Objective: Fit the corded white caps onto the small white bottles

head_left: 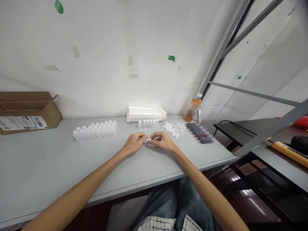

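The shipping label point(22, 123) on the cardboard box point(29, 110) at the far left showed barcodes, but its print was too small to read. The orange drink bottle point(192, 109) had a label that could not be read either, and a dark object point(199, 133) beside it was blurred out.

Between the hands, a small white plastic piece point(149, 139) sat at the fingertips of the right hand point(163, 141), which was closed in a pinch around it. The left hand point(133, 143) was also pinched, on a thin white stem point(143, 134), though the stem was almost too small to make out. The two hands were just apart, held low over the counter point(36, 160), with both forearms reaching in from the bottom of the view.

Small white bottles point(148, 123) stood in a row just beyond the hands. A heap of white caps and rings point(173, 129) lay to their right, and rows of larger translucent bottles point(95, 130) stood to the left. A stack of white sheets point(146, 114) lay against the wall point(96, 48).
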A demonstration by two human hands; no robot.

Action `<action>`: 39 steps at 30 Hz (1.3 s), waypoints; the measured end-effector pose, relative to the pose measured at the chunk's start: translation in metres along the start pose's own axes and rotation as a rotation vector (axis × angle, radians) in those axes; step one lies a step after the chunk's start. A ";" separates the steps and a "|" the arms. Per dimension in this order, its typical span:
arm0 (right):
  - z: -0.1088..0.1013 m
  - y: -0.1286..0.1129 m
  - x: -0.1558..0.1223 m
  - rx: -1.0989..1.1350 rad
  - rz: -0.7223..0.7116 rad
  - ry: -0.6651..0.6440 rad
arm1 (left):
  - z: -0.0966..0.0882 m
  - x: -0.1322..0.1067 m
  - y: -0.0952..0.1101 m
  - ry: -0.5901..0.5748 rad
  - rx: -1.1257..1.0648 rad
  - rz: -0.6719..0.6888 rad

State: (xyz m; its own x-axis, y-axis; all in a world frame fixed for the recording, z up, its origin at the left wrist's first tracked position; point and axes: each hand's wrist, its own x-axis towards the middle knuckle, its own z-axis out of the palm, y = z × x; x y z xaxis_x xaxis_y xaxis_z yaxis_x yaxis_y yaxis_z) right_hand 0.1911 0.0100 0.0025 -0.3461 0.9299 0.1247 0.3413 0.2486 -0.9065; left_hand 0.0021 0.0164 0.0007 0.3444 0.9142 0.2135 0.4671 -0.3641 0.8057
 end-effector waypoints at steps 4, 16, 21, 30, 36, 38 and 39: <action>0.005 0.002 0.000 0.047 -0.036 0.006 | 0.004 -0.002 0.001 -0.047 0.040 0.029; 0.005 0.010 0.002 0.081 -0.085 -0.021 | 0.009 -0.004 0.001 -0.050 0.087 -0.037; 0.005 0.014 0.001 0.041 -0.081 -0.029 | 0.008 -0.004 0.000 -0.036 0.068 -0.054; 0.007 -0.003 -0.005 -0.127 -0.112 -0.044 | 0.012 -0.004 -0.002 -0.026 -0.075 -0.058; 0.009 -0.001 -0.005 -0.009 -0.129 0.043 | 0.017 -0.005 -0.004 -0.005 -0.126 -0.062; 0.009 0.002 -0.004 0.052 -0.131 0.044 | 0.017 -0.005 -0.004 0.007 -0.081 -0.037; 0.009 0.003 -0.004 0.082 -0.129 0.033 | 0.017 -0.004 -0.004 0.010 -0.069 -0.034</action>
State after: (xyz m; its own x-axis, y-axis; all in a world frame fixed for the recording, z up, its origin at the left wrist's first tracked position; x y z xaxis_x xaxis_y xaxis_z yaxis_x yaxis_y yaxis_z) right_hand 0.1860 0.0049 -0.0041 -0.3534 0.9003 0.2540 0.2225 0.3446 -0.9120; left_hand 0.0126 0.0109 -0.0131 0.3208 0.9279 0.1902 0.4216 -0.3197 0.8486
